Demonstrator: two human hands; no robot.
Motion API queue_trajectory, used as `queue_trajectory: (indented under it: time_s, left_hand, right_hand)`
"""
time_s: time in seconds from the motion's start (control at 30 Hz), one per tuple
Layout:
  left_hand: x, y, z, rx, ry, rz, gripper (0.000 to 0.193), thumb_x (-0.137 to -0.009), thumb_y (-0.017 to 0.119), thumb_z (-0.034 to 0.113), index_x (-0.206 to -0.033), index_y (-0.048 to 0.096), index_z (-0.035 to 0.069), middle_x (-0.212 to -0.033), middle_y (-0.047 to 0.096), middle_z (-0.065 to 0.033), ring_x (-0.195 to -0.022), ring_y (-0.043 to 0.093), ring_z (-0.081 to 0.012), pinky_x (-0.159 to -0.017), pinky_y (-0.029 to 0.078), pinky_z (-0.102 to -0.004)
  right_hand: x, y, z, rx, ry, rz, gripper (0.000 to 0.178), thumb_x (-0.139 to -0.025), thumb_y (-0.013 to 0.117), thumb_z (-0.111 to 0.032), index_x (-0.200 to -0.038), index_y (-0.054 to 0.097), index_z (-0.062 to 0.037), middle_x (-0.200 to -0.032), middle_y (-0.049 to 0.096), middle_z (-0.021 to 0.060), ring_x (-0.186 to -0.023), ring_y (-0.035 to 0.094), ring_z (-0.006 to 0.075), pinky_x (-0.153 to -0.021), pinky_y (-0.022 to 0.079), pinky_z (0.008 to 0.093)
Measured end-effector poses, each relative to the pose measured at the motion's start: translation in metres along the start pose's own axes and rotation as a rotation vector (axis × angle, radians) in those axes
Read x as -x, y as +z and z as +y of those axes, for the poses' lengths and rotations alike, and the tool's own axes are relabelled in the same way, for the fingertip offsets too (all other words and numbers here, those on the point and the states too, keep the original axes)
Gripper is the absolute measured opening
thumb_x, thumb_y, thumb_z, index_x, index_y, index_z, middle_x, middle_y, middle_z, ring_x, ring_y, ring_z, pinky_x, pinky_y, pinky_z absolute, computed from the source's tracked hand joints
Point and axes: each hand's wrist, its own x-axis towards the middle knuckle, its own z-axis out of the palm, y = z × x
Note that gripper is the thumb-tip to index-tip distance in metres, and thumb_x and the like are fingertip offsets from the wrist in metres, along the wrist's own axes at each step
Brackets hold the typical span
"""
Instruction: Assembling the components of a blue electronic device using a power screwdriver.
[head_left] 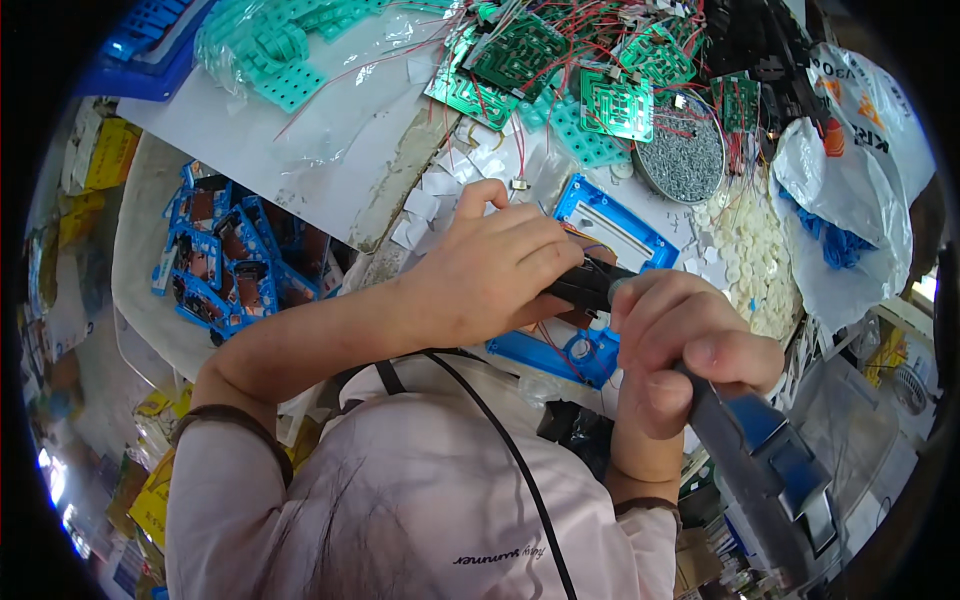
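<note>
My left hand (490, 260) reaches in over the worktable, its fingers bent and pressed against a small black part (580, 288). Thin red wires run beside that part, and a brown board (540, 310) shows partly under the hand. A blue plastic frame (635, 230) lies around and beneath both hands, with its near section (555, 352) close to my body. To the right, my right hand (680, 340) is closed around a long dark grey tool with blue panels (765, 450). The tool slants down to the lower right. Its working end is hidden, and its kind is unclear.
Green circuit boards (615, 105) with red wires pile up at the back, beside a round tin of small metal pieces (680, 150). White discs (750, 250) and a plastic bag (850, 210) lie right. A pale tub (145, 270) of blue assemblies stands left. Teal rubber pads (285, 60) are at back left.
</note>
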Motion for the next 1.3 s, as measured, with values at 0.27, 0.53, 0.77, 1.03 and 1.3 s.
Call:
queue_trajectory:
  time_s: [0.27,0.53,0.77,1.03,1.3]
  left_hand:
    - [0.002,0.001,-0.001,-0.060,0.085,0.037,0.047,-0.068,0.082,0.025,-0.109,0.063,0.011,-0.100,0.063,-0.0004,-0.086,0.061,-0.0201,-0.084,0.033,-0.0425]
    - [0.005,0.003,-0.003,-0.070,0.095,0.015,0.046,-0.068,0.084,0.028,-0.106,0.062,0.011,-0.101,0.060,0.0002,-0.094,0.060,-0.0183,-0.090,0.034,-0.0440]
    - [-0.003,0.000,-0.010,-0.081,0.150,0.006,0.045,-0.076,0.080,0.032,-0.113,0.064,0.013,-0.106,0.064,-0.0004,-0.105,0.056,-0.0238,-0.094,0.030,-0.0478]
    - [-0.011,-0.003,-0.018,0.032,0.018,-0.120,0.046,-0.084,0.076,0.033,-0.121,0.061,0.010,-0.118,0.067,-0.0054,-0.105,0.056,-0.0244,-0.097,0.028,-0.0442]
    - [-0.002,0.009,0.002,0.164,-0.215,0.108,0.058,-0.090,0.069,0.026,-0.138,0.046,0.003,-0.119,0.065,-0.0079,-0.107,0.056,-0.0247,-0.100,0.030,-0.0449]
  right_hand:
    - [-0.012,0.001,0.005,0.038,0.013,-0.119,0.031,-0.083,0.072,0.004,-0.103,0.050,-0.0010,-0.066,0.056,0.0075,-0.051,0.055,0.0199,-0.050,0.050,0.0339]
    - [-0.009,0.004,0.005,-0.014,0.128,0.030,0.039,-0.082,0.077,0.000,-0.109,0.050,0.0004,-0.069,0.057,0.0063,-0.055,0.055,0.0188,-0.051,0.047,0.0338]
    - [-0.016,-0.018,-0.058,0.718,-0.137,0.463,0.094,-0.083,0.081,-0.049,-0.149,0.032,-0.0023,-0.125,0.058,0.0171,-0.110,0.058,0.0316,-0.097,0.047,0.0501]
    - [0.034,-0.035,-0.032,1.140,0.448,-0.324,0.059,-0.078,0.083,-0.015,-0.131,0.059,-0.0071,-0.126,0.061,0.0145,-0.110,0.059,0.0367,-0.091,0.049,0.0441]
    - [0.022,-0.058,-0.014,0.761,0.787,-0.039,0.026,-0.093,0.071,-0.018,-0.111,0.069,-0.0002,-0.081,0.071,0.0166,-0.064,0.068,0.0255,-0.061,0.053,0.0327]
